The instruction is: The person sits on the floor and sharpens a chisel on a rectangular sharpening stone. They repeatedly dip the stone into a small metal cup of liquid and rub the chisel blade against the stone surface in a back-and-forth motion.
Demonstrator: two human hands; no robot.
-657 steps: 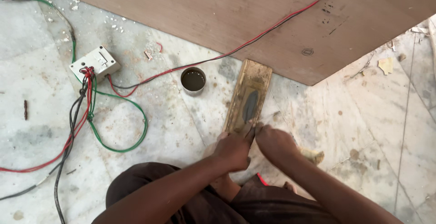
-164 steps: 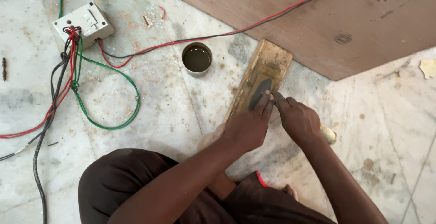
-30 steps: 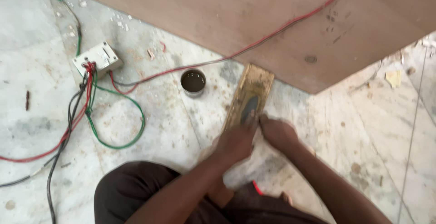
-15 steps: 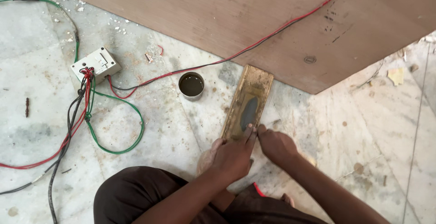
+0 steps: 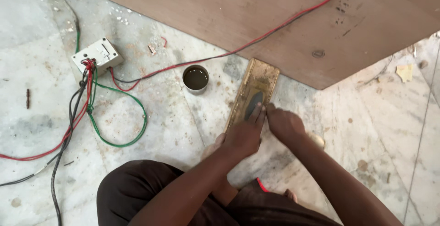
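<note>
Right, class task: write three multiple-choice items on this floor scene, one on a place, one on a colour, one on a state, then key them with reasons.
1. Where does the small round cup stand?
A. left of the long yellowish block
B. on the plywood sheet
C. on the white switch box

2. What colour is the wire loop below the switch box?
A. blue
B. green
C. yellow

3. What is in the cup?
A. nothing
B. nails
C. dark liquid

Key:
1 A, the cup sits on the stone floor just left of the block.
2 B, the loop is plainly green.
3 C, a dark surface fills it.

Both the left hand and right hand press at the block's near end.
</note>
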